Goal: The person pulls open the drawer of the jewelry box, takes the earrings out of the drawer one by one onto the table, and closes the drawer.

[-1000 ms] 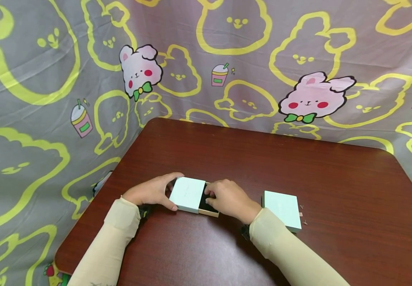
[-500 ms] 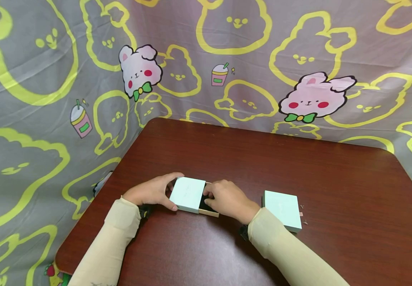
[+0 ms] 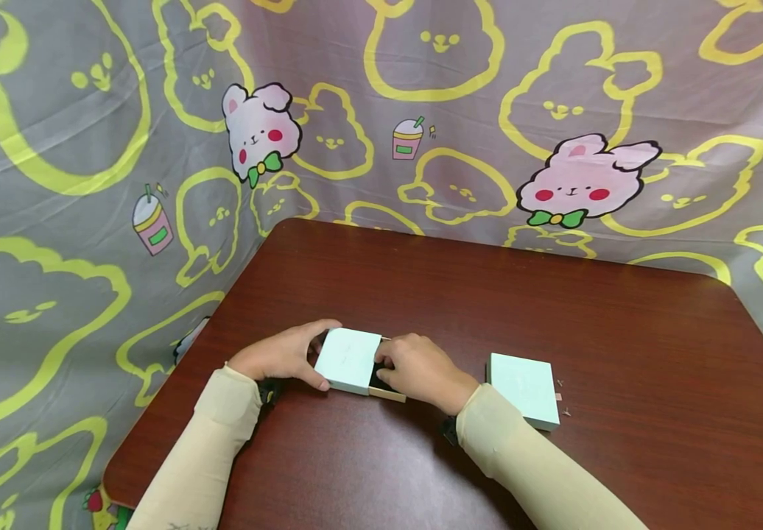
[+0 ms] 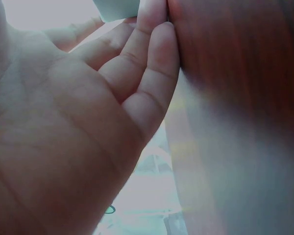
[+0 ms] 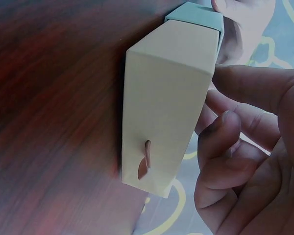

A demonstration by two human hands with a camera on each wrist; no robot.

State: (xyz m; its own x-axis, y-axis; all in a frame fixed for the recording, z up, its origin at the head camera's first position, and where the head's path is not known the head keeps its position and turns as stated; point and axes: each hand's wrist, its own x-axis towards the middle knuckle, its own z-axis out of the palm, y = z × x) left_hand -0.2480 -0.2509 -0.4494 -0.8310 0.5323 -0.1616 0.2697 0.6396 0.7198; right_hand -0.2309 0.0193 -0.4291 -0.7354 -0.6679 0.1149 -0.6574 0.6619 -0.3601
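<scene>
A pale mint sliding gift box (image 3: 348, 359) lies on the brown table, its cream drawer (image 3: 387, 395) partly out to the right. My left hand (image 3: 280, 355) grips the cover's left end between thumb and fingers; in the left wrist view a corner of the box (image 4: 118, 9) shows at the fingertips. My right hand (image 3: 426, 374) bends over the drawer, thumb and index fingertips down inside by the black lining (image 3: 376, 382). On the drawer's end hangs a small ribbon pull (image 5: 146, 161). The drawer wall hides those fingertips in the right wrist view, so I cannot tell what they pinch.
A second mint box (image 3: 525, 389) lies closed to the right, beside my right forearm, with a pinkish ribbon tab (image 3: 558, 397) at its right side. Tiny scraps (image 3: 566, 411) lie near it. A patterned cloth (image 3: 448, 125) hangs behind and left of the table (image 3: 487, 294).
My right hand has shifted very slightly left over the drawer, its fingertips closer to the cover's edge. The left hand and both boxes have stayed in place.
</scene>
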